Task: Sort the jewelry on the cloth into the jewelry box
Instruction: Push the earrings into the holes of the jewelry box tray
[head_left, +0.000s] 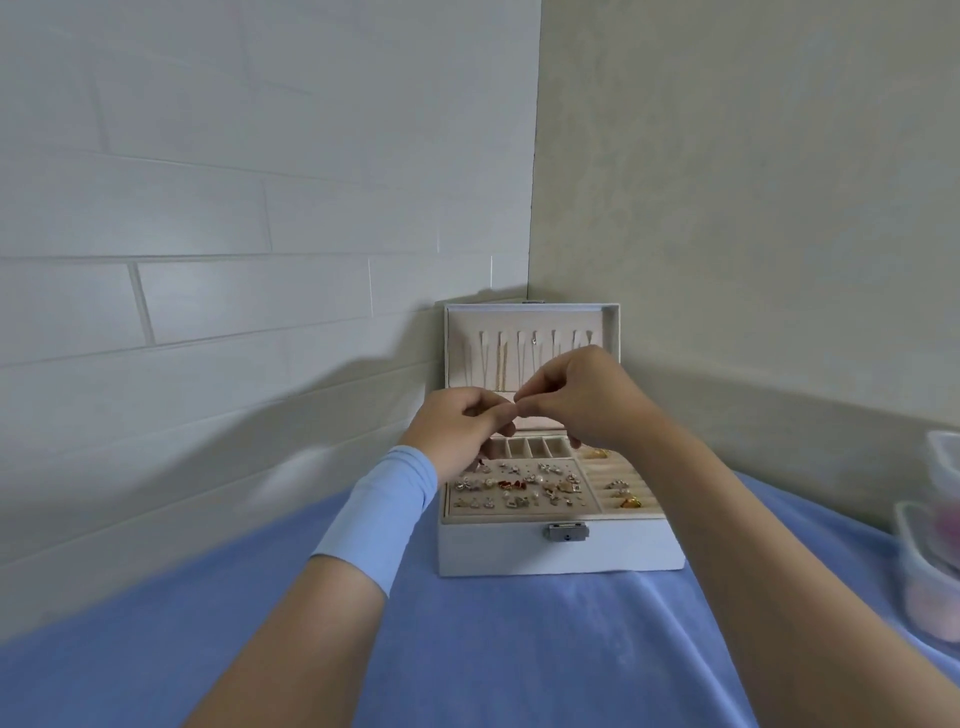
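The jewelry box (561, 551) is sitting open on the blue cloth (519, 649), tucked back into the corner where the two walls are meeting. Its lid (524, 319) is standing upright, with fine chains (501, 364) hanging from the hooks inside. In the tray, the earring panel (514, 488) is showing rows of small studs, and gold rings (626, 496) are sitting in the slots just to its right. Above the tray, both hands are hovering: the left hand (462, 421) and the right hand (587, 400) are meeting at the tips. The left fingers (496, 413) are curling in and pressing thumb to forefinger, the right fingers (537, 404) are doing the same, and both are pinching a tiny piece between them, too small to make out. A pale blue sleeve (379, 514) is wrapping the left wrist. Off at the right edge, clear plastic containers (935, 545) are resting on the cloth, blurred.
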